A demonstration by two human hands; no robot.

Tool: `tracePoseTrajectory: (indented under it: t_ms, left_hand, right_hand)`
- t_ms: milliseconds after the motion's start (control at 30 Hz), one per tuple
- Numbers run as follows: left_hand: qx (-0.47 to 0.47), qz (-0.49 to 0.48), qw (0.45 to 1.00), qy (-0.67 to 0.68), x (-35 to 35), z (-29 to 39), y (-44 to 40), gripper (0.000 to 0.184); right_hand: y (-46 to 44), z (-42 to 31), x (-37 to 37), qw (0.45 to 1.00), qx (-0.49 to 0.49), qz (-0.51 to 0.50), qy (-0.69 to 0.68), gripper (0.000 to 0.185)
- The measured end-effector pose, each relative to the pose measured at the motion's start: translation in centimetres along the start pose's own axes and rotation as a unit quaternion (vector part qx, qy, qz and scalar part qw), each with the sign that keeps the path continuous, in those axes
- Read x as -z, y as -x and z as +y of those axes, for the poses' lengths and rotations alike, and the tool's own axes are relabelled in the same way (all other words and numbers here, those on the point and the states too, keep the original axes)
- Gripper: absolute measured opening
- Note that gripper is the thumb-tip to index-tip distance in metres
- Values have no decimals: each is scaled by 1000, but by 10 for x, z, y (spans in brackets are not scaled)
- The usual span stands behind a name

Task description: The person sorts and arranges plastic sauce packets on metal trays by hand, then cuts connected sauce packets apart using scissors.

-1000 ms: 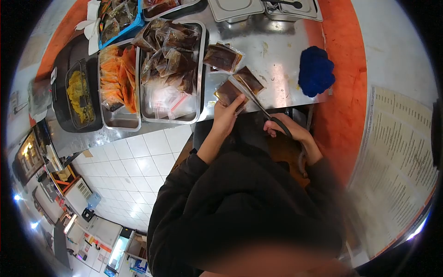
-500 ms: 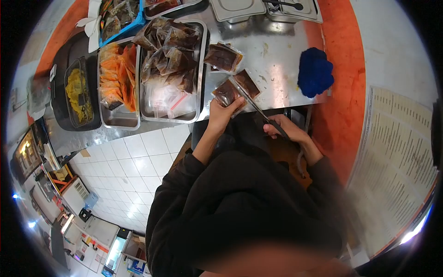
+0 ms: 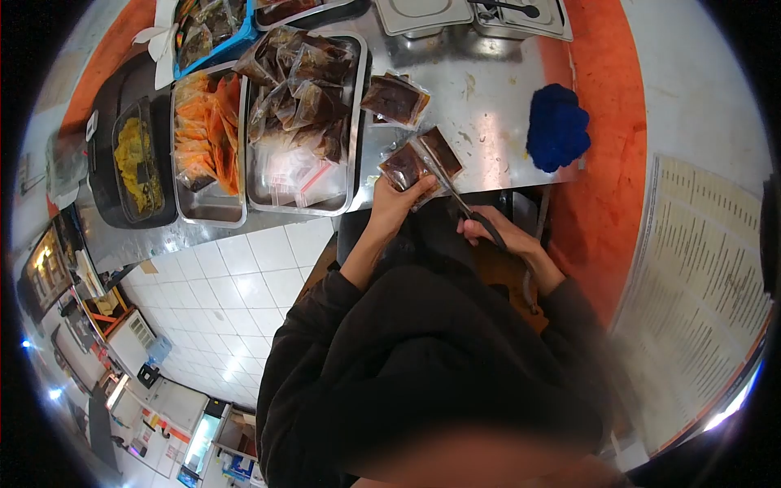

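Note:
My left hand (image 3: 400,197) pinches the near edge of a clear sachet of dark brown sauce (image 3: 403,167) at the counter's front edge. My right hand (image 3: 496,228) is closed around the dark handles of a pair of scissors (image 3: 443,176). The blades lie along the seam between this sachet and a joined sachet (image 3: 442,150) on its right; whether the film is cut there cannot be seen. Just beyond lies another small stack of brown sachets (image 3: 396,99), flat on the steel counter (image 3: 488,106).
Left of my hands, a steel tray (image 3: 356,122) holds brown sachets and clear empty bags. Farther left are a tray of orange packets (image 3: 207,130) and a yellow food container (image 3: 138,167). A blue cloth (image 3: 557,128) lies right; lidded steel pans (image 3: 423,15) stand at the back.
Both hands, the sachets and the scissors stay almost in place. My right hand and the scissor handles have shifted slightly left, towards my left hand.

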State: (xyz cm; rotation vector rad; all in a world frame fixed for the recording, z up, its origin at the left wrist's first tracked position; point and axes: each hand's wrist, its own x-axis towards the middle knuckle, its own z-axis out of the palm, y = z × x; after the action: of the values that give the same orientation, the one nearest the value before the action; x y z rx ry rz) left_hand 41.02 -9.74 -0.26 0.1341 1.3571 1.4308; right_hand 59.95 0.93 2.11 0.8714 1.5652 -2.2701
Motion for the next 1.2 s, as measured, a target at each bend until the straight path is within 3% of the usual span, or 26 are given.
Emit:
tracePoseTrajectory:
  t_ms: [167,267,333,467,533,567,667,733,767,900,1033,1133,1200]
  left_hand:
    - [10,2,1000,24,2,-6,-1,21]
    - [22,-10,1000,-1,6,-9,-2,20]
    - [27,-21,999,-32,6,-8,-1,20]
    - [14,-26,1000,-6,3,-2,2,18]
    - [9,-20,1000,21,4,-3,2,18]
    - [6,-24,1000,10,5,-4,2,17]
    - [11,-47,998,-33,9,-5,3,16]
    - [20,-67,995,-66,10,-8,5,16]
    - [16,-81,996,-44,10,-11,5,15]
    - [26,-98,995,-4,11,-5,7,15]
    - [37,-93,995,4,8,2,9,15]
    - [76,-34,996,40,1,5,9,17]
    - [18,13,998,62,-2,2,8,19]
  right_hand:
    - [1,0,-4,999,-46,7,-18,49]
    - [-3,13,-5,999,-13,0,-30,49]
    - [-7,17,-12,997,59,41,-27,49]
    - [-5,4,-11,998,54,21,-27,52]
    - [-1,2,-6,999,-40,-14,-4,57]
    - [-1,2,-7,999,-41,-15,-3,57]
    - [-2,3,-12,1000,-29,-8,-7,57]
    - [-7,10,-19,996,71,53,-16,51]
    - [-7,11,-18,996,72,54,-16,51]
    - [-8,12,-17,999,-9,41,-21,45]
    - [-8,15,-20,996,-37,79,-5,40]
    - [-9,11,-24,994,-29,106,2,38]
    - [-9,13,-23,994,-27,102,10,37]
